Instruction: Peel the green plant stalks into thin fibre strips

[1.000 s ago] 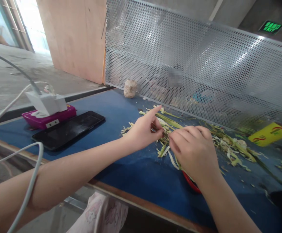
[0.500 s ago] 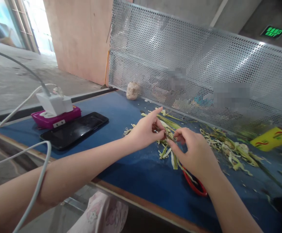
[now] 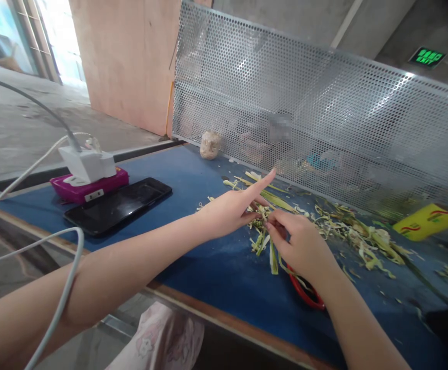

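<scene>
Above a pile of shredded pale green leaf strips, my left hand has its index finger stretched out, while its thumb and other fingers close on a small bunch of leaf strips. My right hand pinches the same bunch from the right, with the fingertips of both hands almost meeting. Fingers partly cover the bunch. A knotted or braided-looking green length hangs below it, beside a longer pale strip. Under my right wrist lies a red loop-shaped handle, perhaps of scissors; the rest is hidden.
On the blue table, a black phone lies beside a purple power strip with white chargers. A white cable crosses my left forearm. More leaf scraps, a yellow packet and a pale lump lie near the perforated metal screen.
My left index finger has swung up and to the right, and my left thumb has turned under. My right fingers have drawn together and shifted slightly left on the bunch.
</scene>
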Demonstrator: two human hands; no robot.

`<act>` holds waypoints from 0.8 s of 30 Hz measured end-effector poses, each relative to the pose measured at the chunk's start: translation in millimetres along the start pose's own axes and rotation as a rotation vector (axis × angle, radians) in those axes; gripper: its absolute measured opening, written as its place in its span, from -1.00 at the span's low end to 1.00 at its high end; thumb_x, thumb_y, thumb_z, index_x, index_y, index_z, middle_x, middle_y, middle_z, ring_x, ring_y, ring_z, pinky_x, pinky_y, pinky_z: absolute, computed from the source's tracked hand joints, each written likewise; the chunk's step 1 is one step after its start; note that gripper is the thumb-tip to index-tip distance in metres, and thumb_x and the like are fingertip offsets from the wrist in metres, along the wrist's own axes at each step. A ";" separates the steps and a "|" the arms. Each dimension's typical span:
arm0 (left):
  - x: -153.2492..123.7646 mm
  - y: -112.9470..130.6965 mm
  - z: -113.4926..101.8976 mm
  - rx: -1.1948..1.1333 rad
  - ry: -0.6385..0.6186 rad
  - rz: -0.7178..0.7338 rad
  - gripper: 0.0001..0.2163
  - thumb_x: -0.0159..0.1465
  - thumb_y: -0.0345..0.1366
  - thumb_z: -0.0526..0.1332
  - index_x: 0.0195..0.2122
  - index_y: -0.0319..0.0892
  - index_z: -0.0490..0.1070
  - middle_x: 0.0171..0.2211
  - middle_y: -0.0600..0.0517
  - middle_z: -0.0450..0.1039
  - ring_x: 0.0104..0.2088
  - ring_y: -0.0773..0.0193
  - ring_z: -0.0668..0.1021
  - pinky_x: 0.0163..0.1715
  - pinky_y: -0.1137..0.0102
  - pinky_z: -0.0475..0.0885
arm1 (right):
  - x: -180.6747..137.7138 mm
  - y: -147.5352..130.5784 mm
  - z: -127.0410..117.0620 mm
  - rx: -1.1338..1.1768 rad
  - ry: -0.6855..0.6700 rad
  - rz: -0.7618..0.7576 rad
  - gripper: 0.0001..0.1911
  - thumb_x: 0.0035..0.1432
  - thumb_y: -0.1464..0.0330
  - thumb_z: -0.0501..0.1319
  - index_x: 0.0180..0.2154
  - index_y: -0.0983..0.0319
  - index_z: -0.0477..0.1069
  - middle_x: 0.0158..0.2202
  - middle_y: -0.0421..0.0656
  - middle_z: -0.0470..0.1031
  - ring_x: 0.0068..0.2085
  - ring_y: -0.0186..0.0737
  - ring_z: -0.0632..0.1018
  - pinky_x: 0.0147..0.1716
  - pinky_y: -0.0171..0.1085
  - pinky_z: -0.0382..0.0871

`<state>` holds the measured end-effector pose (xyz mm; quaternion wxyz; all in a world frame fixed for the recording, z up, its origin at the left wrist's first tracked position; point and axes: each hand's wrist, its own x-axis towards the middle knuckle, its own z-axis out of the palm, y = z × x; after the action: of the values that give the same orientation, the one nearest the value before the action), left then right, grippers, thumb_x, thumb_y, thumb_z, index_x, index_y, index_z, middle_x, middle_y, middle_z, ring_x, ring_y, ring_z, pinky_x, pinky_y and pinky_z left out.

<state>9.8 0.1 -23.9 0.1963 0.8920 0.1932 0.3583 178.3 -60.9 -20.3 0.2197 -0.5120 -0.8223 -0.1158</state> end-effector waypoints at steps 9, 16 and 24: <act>-0.4 -3.7 1.9 0.388 -0.057 0.215 -0.43 0.17 -0.48 0.02 0.20 -0.14 -0.16 -0.30 -0.03 0.44 -0.17 0.26 0.41 -0.16 0.38 0.27 | 0.2 -2.2 4.7 -0.037 0.002 -0.047 -0.87 0.06 0.44 -0.01 -0.46 0.22 0.28 -0.57 -0.21 0.37 -0.52 -0.29 0.37 -0.46 -0.31 0.16; -3.0 -5.0 7.8 0.486 -0.117 0.216 -0.37 0.15 -0.53 -0.01 0.21 -0.14 -0.26 -0.43 0.02 0.42 -0.40 0.31 0.45 -0.42 0.50 0.30 | -1.0 -1.6 12.6 0.116 -0.031 0.041 -0.84 0.06 0.44 -0.03 -0.45 0.20 0.30 -0.63 -0.23 0.33 -0.59 -0.30 0.34 -0.54 -0.31 0.14; 0.7 0.7 12.2 0.324 -0.114 -0.027 -0.33 0.10 -0.47 0.03 0.20 -0.26 -0.30 -0.33 -0.05 0.43 -0.37 0.28 0.48 -0.45 0.48 0.32 | 2.3 -3.4 12.7 0.156 -0.042 0.055 -0.84 0.04 0.47 -0.03 -0.55 0.20 0.17 -0.68 -0.27 0.21 -0.61 -0.32 0.27 -0.58 -0.32 0.07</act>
<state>19.1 -2.8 -31.3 0.0653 0.9282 0.2492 0.2686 171.3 -55.4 -30.2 0.2448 -0.5180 -0.8189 -0.0348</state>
